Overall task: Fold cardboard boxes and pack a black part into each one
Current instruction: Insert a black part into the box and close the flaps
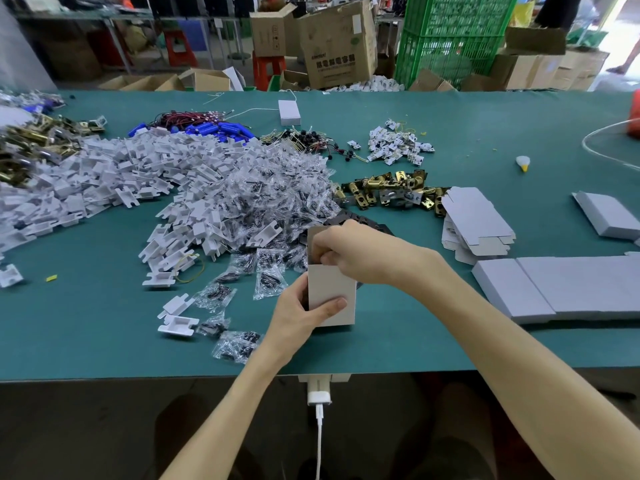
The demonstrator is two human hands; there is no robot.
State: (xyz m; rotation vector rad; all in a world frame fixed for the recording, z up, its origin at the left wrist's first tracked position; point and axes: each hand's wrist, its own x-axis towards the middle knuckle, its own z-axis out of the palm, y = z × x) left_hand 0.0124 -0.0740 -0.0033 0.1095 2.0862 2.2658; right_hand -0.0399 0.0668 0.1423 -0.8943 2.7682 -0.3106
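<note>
Box in L hand, R fingers prob inside top

1. The right hand covers the mouth of the box; whether its curled fingers hold anything cannot be told.
2. The left hand, gripping the box, hides its left side.
3. Black parts behind the right hand are mostly hidden by it and the box flap.
4. The tray heap and the latches at the worktop's left edge are cut off.
5. At the right edge, the grey boxes run out of view; an orange thing is cut off and unidentifiable.
6. The bags by the front edge hold dark pieces too small to tell.
7. The print on the carton beyond the far edge is blurred.
</note>
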